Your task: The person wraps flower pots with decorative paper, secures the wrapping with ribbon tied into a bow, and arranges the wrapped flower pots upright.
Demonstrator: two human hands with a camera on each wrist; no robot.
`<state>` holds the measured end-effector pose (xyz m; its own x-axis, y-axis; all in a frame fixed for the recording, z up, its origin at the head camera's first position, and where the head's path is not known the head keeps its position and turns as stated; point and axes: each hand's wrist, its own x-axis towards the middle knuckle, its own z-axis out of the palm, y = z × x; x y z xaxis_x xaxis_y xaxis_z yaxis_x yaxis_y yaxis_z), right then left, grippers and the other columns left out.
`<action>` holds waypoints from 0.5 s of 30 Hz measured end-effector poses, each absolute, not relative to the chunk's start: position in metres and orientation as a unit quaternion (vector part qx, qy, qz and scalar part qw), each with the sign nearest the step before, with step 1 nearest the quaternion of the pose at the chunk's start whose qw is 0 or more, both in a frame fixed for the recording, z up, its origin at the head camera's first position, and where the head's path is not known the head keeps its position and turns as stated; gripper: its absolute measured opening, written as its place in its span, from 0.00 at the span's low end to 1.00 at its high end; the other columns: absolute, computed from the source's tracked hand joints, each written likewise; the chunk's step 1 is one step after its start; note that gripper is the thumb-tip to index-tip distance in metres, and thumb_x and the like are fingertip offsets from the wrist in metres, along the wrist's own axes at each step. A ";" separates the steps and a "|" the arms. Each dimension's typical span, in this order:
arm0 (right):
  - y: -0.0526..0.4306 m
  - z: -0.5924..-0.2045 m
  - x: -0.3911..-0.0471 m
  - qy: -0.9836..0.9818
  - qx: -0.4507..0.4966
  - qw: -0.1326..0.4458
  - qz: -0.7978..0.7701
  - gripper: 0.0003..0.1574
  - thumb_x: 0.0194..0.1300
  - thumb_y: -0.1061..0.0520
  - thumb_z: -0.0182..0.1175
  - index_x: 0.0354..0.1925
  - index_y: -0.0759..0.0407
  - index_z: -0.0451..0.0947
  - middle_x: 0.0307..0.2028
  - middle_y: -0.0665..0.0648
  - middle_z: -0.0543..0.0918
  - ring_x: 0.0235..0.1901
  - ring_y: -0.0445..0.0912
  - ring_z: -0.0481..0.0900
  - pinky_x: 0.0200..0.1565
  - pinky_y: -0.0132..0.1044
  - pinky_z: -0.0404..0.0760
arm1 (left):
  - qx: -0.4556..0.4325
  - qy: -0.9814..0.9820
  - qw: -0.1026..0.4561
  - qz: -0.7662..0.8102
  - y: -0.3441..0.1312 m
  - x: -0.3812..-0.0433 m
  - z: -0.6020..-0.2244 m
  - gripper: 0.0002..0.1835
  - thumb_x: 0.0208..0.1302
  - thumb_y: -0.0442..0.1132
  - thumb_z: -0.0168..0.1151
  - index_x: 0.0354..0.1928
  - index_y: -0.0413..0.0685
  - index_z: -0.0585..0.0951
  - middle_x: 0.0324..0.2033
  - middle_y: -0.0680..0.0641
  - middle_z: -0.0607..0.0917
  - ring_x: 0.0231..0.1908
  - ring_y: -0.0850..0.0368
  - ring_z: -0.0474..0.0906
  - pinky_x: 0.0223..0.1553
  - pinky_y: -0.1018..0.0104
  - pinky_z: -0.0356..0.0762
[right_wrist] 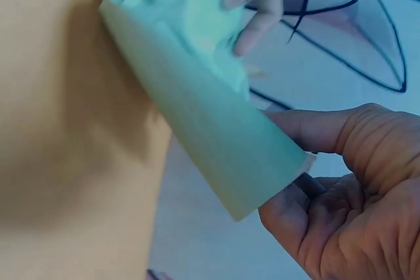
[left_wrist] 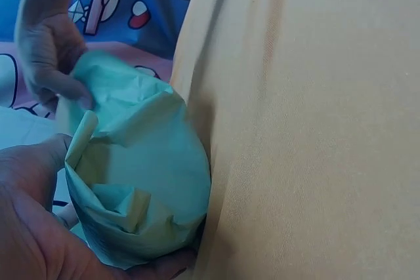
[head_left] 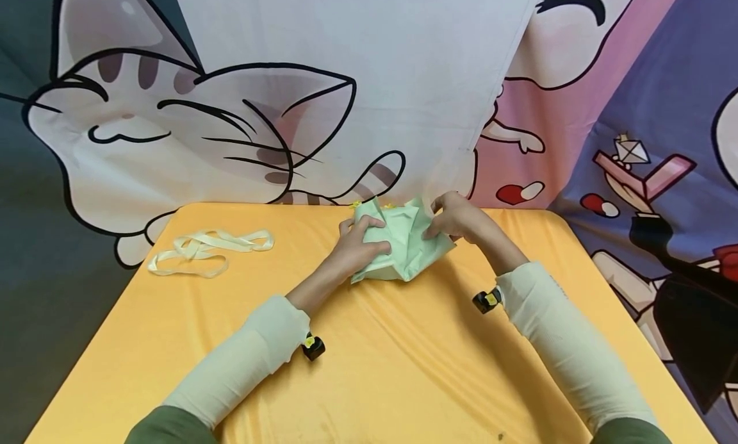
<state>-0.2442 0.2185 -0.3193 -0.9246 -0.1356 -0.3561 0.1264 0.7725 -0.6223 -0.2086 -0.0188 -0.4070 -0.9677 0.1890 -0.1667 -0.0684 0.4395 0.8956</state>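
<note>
A crumpled sheet of pale green wrapping paper (head_left: 398, 236) stands near the far edge of the yellow table, its upper part folded inward. My left hand (head_left: 360, 245) grips its left side; the left wrist view shows thumb and fingers around the bundled paper (left_wrist: 157, 162). On the opposite side, my right hand (head_left: 458, 218) pinches a loose edge between thumb and fingers, and in the right wrist view that flap (right_wrist: 216, 142) stretches out flat from the bundle. Small yellow bits (head_left: 356, 204) peek out behind the paper. Whatever the paper may enclose is hidden.
A looped cream ribbon (head_left: 193, 248) lies on the left part of the yellow-covered table (head_left: 357, 380). Right behind the table's far edge hangs a cartoon cat curtain (head_left: 415, 98). Another printed cloth (head_left: 611, 123) stands along the right.
</note>
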 end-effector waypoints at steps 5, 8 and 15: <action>0.204 -0.309 -0.240 0.926 -0.042 0.162 -0.337 0.21 0.65 0.67 0.77 0.54 0.70 0.84 0.46 0.60 0.78 0.31 0.45 0.74 0.31 0.34 0.79 | 0.031 0.837 0.118 0.533 -0.021 -0.207 -0.405 0.31 0.63 0.47 0.73 0.69 0.65 0.79 0.89 0.41 0.47 0.79 0.32 0.66 0.75 0.37 0.72; 0.198 -0.307 -0.237 0.931 -0.064 0.143 -0.329 0.19 0.64 0.65 0.76 0.52 0.68 0.87 0.47 0.59 0.82 0.36 0.47 0.77 0.34 0.34 0.80 | 0.032 0.838 0.116 0.532 -0.021 -0.207 -0.406 0.32 0.63 0.47 0.73 0.70 0.65 0.79 0.88 0.41 0.48 0.79 0.32 0.66 0.74 0.38 0.72; 0.213 -0.328 -0.237 0.945 -0.064 0.107 -0.302 0.22 0.72 0.48 0.73 0.49 0.66 0.85 0.40 0.59 0.85 0.42 0.52 0.82 0.44 0.43 0.83 | 0.040 0.840 0.117 0.528 -0.020 -0.208 -0.410 0.31 0.65 0.48 0.73 0.71 0.65 0.78 0.88 0.40 0.47 0.81 0.32 0.65 0.77 0.36 0.70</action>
